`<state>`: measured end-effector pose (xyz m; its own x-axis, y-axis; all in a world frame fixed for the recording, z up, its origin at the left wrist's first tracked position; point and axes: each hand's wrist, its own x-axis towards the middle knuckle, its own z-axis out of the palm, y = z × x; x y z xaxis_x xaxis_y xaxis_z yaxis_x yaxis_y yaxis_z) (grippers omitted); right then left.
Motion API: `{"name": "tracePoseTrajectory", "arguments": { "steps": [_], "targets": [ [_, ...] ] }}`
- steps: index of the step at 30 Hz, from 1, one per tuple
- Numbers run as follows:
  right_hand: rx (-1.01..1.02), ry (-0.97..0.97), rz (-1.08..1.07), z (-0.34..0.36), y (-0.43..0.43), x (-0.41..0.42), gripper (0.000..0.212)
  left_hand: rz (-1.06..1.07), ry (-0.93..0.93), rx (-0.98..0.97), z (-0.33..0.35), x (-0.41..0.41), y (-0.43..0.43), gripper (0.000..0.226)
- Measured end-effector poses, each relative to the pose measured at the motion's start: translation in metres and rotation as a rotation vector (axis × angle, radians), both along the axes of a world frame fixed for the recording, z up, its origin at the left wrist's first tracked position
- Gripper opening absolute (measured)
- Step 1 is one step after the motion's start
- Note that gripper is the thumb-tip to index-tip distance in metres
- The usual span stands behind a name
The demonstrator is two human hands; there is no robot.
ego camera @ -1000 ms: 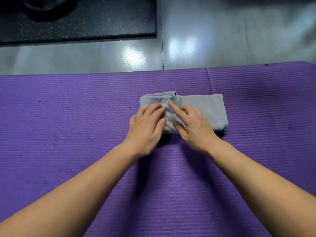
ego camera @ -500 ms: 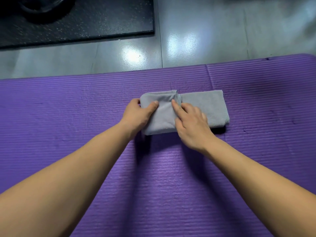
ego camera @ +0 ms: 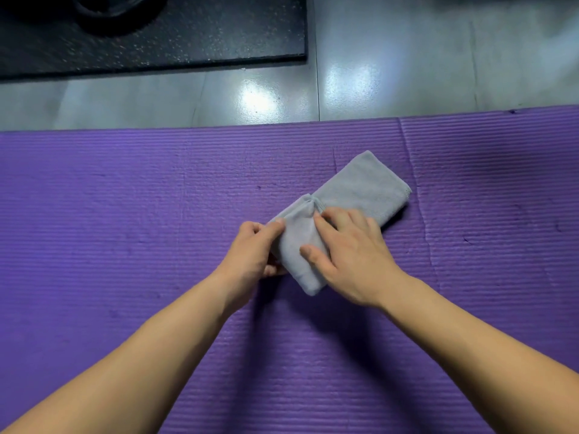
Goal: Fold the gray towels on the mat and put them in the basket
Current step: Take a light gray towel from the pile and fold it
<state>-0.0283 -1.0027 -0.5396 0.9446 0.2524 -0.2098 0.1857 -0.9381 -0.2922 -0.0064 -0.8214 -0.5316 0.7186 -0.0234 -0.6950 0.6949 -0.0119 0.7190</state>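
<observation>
Turned diagonal, gray towel (ego camera: 363,189) has open mat (ego camera: 125,214) all round; my left hand (ego camera: 250,255) pinches its edge, right hand (ego camera: 354,258) presses flat.

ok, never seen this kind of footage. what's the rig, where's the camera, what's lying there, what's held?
There is no machine: a person works with two bare hands. The picture comes from a camera worn on the head, looking forward and down. A purple mat lies on a glossy floor, with a black mat beyond it. One gray towel, partly folded, lies slanted on the purple mat. The left hand pinches its near end, thumb on top. The right hand presses on it with fairly straight fingers. No basket is in view.
</observation>
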Motion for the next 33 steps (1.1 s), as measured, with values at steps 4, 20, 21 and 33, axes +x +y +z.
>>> {"name": "tracePoseTrajectory", "arguments": {
  "steps": [4,20,21,33],
  "targets": [
    [0.218,0.067,-0.01,0.007,-0.016,0.003,0.082,0.035,-0.034,-0.149,0.02,-0.001,-0.004,0.028],
    [0.99,0.673,-0.221,0.019,-0.073,0.054,0.047,-0.757,-0.526,0.258,0.019,0.046,-0.01,0.078],
    [1.06,0.721,-0.276,0.017,-0.076,0.058,0.049,-0.734,-0.542,0.209,0.016,0.05,-0.012,0.07],
    [0.869,0.145,-0.821,-0.024,-0.059,0.017,0.075,-0.49,-0.33,0.431,-0.017,0.052,-0.045,0.042]
  ]
}}
